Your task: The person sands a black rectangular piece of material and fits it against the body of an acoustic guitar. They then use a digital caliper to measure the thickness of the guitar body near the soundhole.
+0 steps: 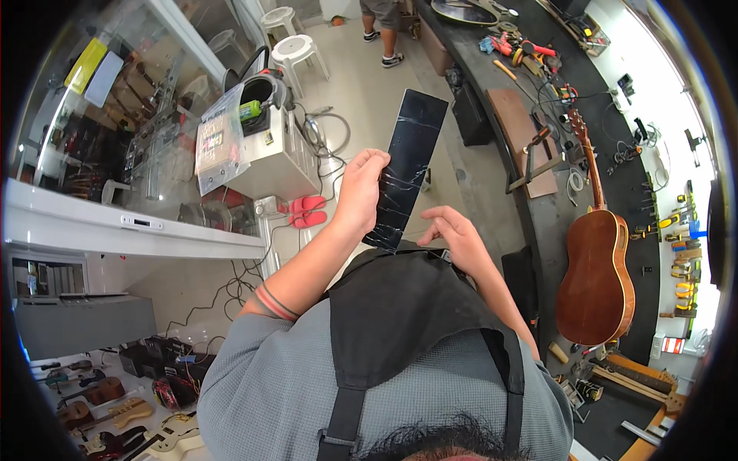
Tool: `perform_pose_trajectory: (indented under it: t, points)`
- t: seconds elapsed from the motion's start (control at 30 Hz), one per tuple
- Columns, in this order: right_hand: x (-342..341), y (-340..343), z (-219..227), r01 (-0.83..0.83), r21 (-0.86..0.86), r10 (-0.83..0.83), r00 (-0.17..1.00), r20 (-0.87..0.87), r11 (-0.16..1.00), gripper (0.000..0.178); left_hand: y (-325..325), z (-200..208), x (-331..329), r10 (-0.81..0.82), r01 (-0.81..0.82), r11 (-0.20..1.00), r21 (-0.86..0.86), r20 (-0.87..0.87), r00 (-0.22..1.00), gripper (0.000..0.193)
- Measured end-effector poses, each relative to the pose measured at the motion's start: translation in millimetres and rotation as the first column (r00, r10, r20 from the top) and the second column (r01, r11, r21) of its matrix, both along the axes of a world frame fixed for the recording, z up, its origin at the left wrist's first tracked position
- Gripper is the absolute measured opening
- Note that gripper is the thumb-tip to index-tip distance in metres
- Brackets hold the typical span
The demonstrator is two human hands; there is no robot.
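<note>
A long black rectangular panel (410,154) with white streaks, like marble veins, is held tilted in front of my body. My left hand (363,188) grips its left edge, with the fingers curled against the side. Past the panel's lower right corner, my right hand (453,233) is empty, its fingers loosely bent and apart. It does not touch the panel. A black apron (415,307) covers my front, just below both hands.
On the right, a dark workbench (550,253) holds an acoustic guitar (596,276), a brown board (515,131) with clamps, and scattered tools. A white cabinet (269,165), cables and red slippers (307,211) are at left. White stools (298,50) and another person's legs (390,34) are farther off.
</note>
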State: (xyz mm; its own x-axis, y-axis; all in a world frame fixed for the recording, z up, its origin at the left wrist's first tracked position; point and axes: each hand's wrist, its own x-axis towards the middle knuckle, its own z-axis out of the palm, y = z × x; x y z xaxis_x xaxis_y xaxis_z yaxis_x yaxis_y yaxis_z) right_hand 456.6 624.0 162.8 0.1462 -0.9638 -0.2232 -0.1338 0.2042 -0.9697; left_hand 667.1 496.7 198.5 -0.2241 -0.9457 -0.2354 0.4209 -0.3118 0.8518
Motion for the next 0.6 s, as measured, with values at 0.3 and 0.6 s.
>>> perform_pose_trajectory:
  t: [0.3, 0.6]
  points:
    - [-86.7, 18.0, 21.7, 0.383, -0.105, -0.344, 0.899, 0.27, 0.918, 0.031, 33.8, 10.9, -133.4, -0.154, 0.153, 0.988, -0.023, -0.022, 0.988, 0.009]
    - [-172.5, 26.1, 48.5, 0.68, -0.131, -0.634, 0.725, 0.27, 0.722, 0.027, 88.2, 6.1, -267.2, -0.283, 0.293, 0.935, -0.203, 0.073, 0.956, 0.011]
